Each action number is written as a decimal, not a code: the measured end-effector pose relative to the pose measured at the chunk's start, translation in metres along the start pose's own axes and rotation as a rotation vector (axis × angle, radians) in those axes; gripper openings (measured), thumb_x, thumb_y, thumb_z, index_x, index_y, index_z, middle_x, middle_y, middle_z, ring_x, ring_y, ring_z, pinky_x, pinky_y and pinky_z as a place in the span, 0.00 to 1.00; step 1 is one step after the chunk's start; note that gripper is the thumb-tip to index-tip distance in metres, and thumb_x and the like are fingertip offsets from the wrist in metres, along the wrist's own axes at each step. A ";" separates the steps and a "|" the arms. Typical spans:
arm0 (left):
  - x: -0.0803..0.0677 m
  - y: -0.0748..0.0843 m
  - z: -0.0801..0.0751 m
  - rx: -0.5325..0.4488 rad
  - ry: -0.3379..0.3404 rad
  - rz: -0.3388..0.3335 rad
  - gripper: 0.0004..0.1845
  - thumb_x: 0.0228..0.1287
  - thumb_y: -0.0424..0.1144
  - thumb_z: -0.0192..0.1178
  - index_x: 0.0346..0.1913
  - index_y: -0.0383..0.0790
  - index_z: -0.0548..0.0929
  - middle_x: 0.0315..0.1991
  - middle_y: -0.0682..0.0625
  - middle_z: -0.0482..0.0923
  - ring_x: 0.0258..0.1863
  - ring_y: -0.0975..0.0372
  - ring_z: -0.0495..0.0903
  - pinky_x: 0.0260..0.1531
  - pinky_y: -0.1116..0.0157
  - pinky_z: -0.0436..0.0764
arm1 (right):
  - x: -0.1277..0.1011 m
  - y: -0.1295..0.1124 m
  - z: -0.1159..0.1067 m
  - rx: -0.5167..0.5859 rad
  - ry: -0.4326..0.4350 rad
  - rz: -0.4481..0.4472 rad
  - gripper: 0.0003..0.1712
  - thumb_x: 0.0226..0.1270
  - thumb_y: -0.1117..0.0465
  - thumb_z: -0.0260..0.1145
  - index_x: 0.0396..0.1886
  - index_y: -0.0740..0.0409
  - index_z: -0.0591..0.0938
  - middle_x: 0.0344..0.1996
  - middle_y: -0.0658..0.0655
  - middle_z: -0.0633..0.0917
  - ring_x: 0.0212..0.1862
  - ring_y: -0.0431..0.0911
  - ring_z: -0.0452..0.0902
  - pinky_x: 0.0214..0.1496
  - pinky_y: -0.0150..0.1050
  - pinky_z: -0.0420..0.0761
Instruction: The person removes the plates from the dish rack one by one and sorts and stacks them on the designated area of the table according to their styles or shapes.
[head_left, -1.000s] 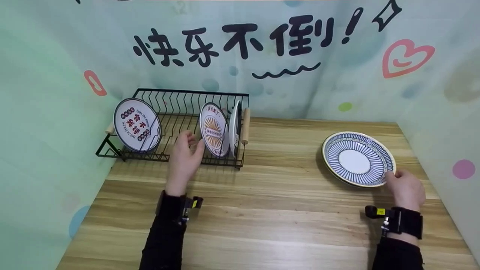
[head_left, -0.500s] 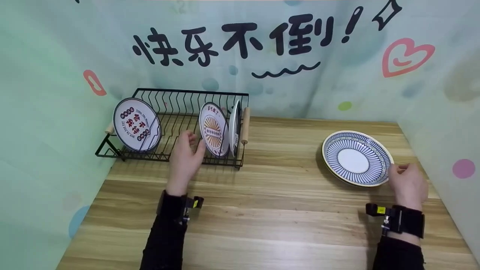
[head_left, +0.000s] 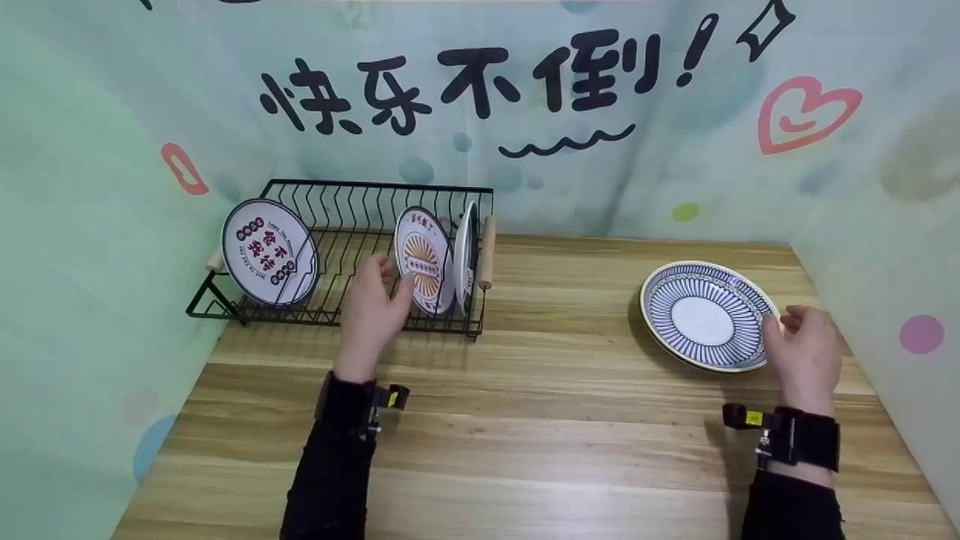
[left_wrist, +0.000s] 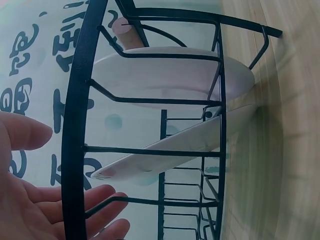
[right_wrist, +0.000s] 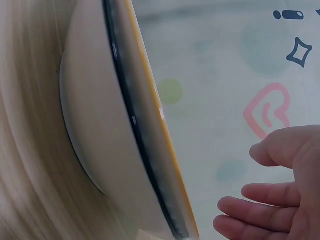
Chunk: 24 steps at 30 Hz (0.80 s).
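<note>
A blue-striped plate [head_left: 705, 315] lies flat on the wooden table [head_left: 555, 420] at the right. My right hand [head_left: 787, 319] hovers just beside its right rim with loosely curled fingers and holds nothing. In the right wrist view the right hand's fingers [right_wrist: 250, 205] stand apart from the plate's edge [right_wrist: 125, 125]. My left hand [head_left: 390, 285] is open in front of the black wire dish rack [head_left: 375, 184], next to an upright orange-patterned plate [head_left: 421, 261]. In the left wrist view the left hand's fingers [left_wrist: 95, 200] sit by the rack's front bar [left_wrist: 75, 130], gripping nothing.
The rack also holds an upright plate with red and black characters [head_left: 266, 251] at its left end and a white plate [head_left: 465, 255] edge-on at its right end. A wooden handle [head_left: 486, 251] caps the rack's right side. Printed cloth walls close in on three sides.
My right hand has let go of the blue-striped plate's near rim and risen a little beside its right edge. The left hand has hardly moved.
</note>
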<state>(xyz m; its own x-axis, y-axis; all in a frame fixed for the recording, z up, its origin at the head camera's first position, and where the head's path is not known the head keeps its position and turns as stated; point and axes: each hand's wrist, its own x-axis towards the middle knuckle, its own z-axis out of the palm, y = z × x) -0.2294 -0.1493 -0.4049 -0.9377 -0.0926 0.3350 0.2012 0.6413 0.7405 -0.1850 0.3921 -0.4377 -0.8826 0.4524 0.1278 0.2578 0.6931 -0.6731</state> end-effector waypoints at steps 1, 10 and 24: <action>0.001 0.000 0.000 0.013 -0.007 -0.003 0.31 0.69 0.44 0.60 0.66 0.25 0.66 0.57 0.33 0.75 0.55 0.44 0.76 0.57 0.48 0.75 | 0.000 -0.001 0.000 0.001 0.002 -0.006 0.35 0.74 0.50 0.54 0.68 0.72 0.66 0.61 0.75 0.74 0.63 0.67 0.69 0.65 0.61 0.67; 0.010 0.001 -0.005 0.081 -0.087 -0.012 0.33 0.70 0.45 0.59 0.67 0.27 0.64 0.59 0.32 0.75 0.55 0.43 0.77 0.53 0.46 0.78 | -0.004 -0.008 0.002 0.039 0.022 -0.060 0.36 0.73 0.51 0.54 0.70 0.72 0.64 0.63 0.74 0.73 0.65 0.67 0.68 0.67 0.60 0.66; 0.023 0.004 -0.008 0.167 -0.142 -0.042 0.34 0.70 0.46 0.58 0.67 0.25 0.64 0.55 0.31 0.77 0.46 0.43 0.81 0.44 0.48 0.82 | -0.008 -0.022 0.010 0.068 0.063 -0.148 0.34 0.72 0.54 0.57 0.70 0.70 0.65 0.62 0.71 0.75 0.64 0.65 0.69 0.69 0.57 0.64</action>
<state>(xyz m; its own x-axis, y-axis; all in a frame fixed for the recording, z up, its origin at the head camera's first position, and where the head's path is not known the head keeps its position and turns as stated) -0.2477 -0.1551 -0.3896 -0.9771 -0.0215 0.2118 0.1224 0.7572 0.6416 -0.1877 0.3680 -0.4312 -0.8821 0.3836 0.2734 0.0974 0.7164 -0.6909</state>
